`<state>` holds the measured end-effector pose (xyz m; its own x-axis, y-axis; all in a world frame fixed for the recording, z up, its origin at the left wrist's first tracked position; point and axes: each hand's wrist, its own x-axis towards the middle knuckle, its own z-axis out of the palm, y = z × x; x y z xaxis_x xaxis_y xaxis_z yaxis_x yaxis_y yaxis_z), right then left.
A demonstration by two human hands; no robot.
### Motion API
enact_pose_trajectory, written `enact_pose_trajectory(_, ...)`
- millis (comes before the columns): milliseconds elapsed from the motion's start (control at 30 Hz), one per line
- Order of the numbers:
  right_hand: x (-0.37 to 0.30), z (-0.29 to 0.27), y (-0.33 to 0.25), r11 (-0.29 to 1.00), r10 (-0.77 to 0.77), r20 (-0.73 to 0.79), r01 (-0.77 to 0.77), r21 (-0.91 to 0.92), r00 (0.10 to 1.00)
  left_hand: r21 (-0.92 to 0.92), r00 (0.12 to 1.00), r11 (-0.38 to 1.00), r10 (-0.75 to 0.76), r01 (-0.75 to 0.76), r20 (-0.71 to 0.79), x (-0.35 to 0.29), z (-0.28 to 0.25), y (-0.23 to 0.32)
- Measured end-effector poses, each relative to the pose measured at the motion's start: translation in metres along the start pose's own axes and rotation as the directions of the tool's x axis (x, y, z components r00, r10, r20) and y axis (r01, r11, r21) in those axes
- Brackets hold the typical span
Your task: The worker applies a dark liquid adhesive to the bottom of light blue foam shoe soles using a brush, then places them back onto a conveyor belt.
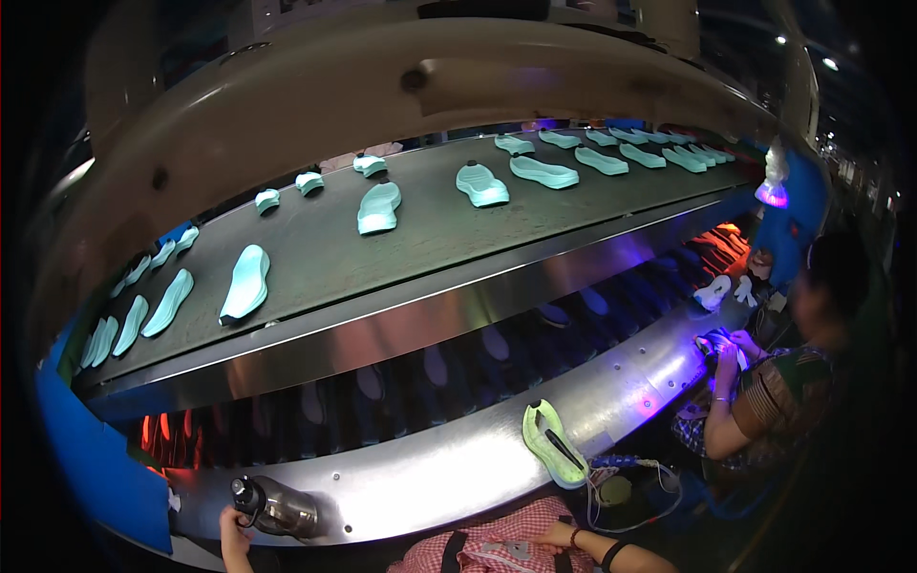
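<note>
My left hand [235,537] is at the front left edge of the metal ledge. Its fingers are closed round the black carry loop on the lid of a dark metal water bottle [289,508]. The bottle lies tilted on the ledge, its lid toward the left. My right hand [556,537] rests on the red-and-white checked apron [492,542] over my lap, its fingers laid out and nothing visible in them. A yellow-green shoe [549,444] sits on the ledge ahead of my right hand, its dark opening showing.
Pale turquoise shoe soles [246,282] stand in rows on the dark conveyor belt [325,258]. Below runs a lower tier with orange-glowing ends. A co-worker [793,372] at the right handles something under violet light. Cables and coiled hose [621,463] hang beside the shoe.
</note>
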<state>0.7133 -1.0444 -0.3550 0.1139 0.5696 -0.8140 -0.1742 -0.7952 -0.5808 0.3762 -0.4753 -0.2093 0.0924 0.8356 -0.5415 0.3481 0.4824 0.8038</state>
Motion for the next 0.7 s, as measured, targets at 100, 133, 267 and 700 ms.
enact_pose_trajectory(100,0.005,-0.001,0.000,0.999,0.050,-0.004,-0.050,-0.003,0.999,0.184,0.811,0.827,0.559,-0.531,-0.173,-0.008,0.024,0.014)
enact_pose_trajectory(133,0.006,-0.002,0.000,0.998,0.052,0.001,-0.052,0.022,0.999,0.357,0.770,0.730,0.637,-0.583,-0.043,-0.018,0.038,0.018)
enact_pose_trajectory(267,0.007,-0.005,-0.004,0.998,0.046,0.015,-0.047,0.052,0.999,0.811,0.776,0.451,0.631,-0.372,0.006,-0.063,0.090,0.033)
enact_pose_trajectory(700,0.019,-0.010,0.003,0.999,0.033,0.076,-0.029,-0.044,0.997,0.805,0.733,0.470,0.677,-0.362,-0.066,-0.061,0.104,0.050)
